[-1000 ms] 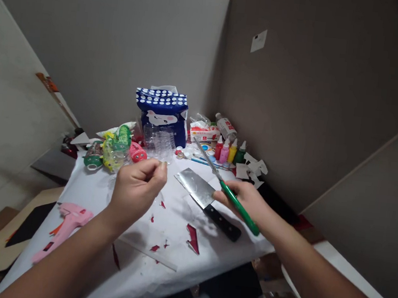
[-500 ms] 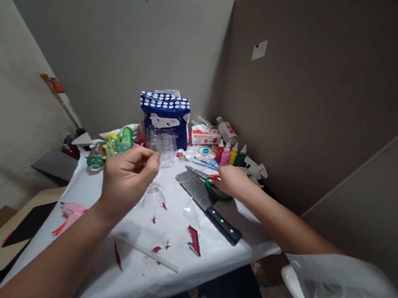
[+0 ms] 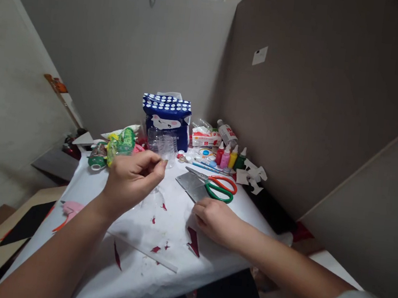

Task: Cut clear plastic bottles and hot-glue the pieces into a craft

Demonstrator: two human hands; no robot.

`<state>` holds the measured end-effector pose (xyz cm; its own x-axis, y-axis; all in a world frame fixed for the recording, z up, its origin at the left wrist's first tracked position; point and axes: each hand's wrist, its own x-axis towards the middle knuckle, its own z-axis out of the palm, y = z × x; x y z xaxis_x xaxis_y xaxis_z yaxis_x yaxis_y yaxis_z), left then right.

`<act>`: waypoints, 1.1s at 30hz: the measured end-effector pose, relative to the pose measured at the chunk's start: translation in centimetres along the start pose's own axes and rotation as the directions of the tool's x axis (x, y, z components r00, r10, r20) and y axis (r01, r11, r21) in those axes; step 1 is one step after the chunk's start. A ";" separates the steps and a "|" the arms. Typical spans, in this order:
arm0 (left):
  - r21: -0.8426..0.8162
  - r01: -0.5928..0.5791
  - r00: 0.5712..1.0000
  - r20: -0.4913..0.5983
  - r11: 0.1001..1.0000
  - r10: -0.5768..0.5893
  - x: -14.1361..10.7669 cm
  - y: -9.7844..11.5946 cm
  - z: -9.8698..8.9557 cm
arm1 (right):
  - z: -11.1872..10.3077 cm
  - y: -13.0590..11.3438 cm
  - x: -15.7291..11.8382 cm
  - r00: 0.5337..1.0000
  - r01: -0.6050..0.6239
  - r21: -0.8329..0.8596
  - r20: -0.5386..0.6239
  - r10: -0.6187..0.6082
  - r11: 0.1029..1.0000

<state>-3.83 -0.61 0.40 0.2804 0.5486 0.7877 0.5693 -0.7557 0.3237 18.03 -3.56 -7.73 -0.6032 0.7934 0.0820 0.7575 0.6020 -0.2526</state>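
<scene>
My left hand [image 3: 134, 175] is raised over the table's middle, thumb and forefinger pinched together. What they hold, if anything, is too small to make out. Below and beside that wrist lies a clear plastic bottle piece [image 3: 158, 197], partly covered. Curled low over the table, my right hand [image 3: 216, 219] hides the handle of a kitchen knife [image 3: 193, 185]; its fingertips are out of sight. Scissors [image 3: 221, 189] with one red and one green handle lie across the blade, apart from this hand. A dark red scrap [image 3: 194, 242] lies just under the right fingers.
Paint bottles [image 3: 232, 157], a tissue pack [image 3: 205, 138] and a blue bag [image 3: 166, 122] stand at the back. Cut clear plastic [image 3: 167, 148] stands before the bag. A pink glue gun [image 3: 70, 211] lies left, a glue stick [image 3: 152, 254] near the front. White paper scraps [image 3: 253, 176] sit right.
My right hand has left the scissors, which now lie on the table, and moved toward me and left over the knife handle. My left hand has shifted slightly right, still pinched.
</scene>
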 end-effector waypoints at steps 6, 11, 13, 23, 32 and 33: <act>0.022 -0.008 1.000 0.010 1.000 0.008 0.1 0.2 -0.3 | -5.4 0.2 -7.5 0.975 -0.041 0.206 0.221 -0.005 0.978; -0.009 -0.022 0.999 0.039 1.000 0.023 -0.1 0.6 -0.4 | -6.6 1.9 -9.7 0.954 -0.225 0.399 0.276 0.118 0.889; -0.043 -0.045 0.995 0.082 0.998 0.048 -0.3 0.7 -0.3 | -6.5 2.1 -8.3 0.982 -0.191 0.550 0.097 0.165 0.813; -0.168 -0.071 0.963 0.245 0.983 0.112 -0.4 0.4 0.5 | -4.7 -0.8 0.2 0.987 -0.073 0.990 0.053 -0.155 -0.124; -0.174 0.427 0.872 0.337 0.887 -0.354 0.6 -2.0 2.0 | -2.7 -0.2 5.6 0.967 0.116 0.993 -0.120 0.225 0.032; -0.150 0.451 0.849 0.377 0.880 -0.371 0.6 -2.2 2.1 | -2.3 0.1 5.9 0.959 0.131 0.990 -0.142 0.245 0.061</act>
<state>-3.23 2.14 -0.91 0.3182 0.8808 0.3506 0.5118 -0.4709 0.7185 15.09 1.43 -5.00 -0.3571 0.9214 0.1533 -0.2801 0.0510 -0.9586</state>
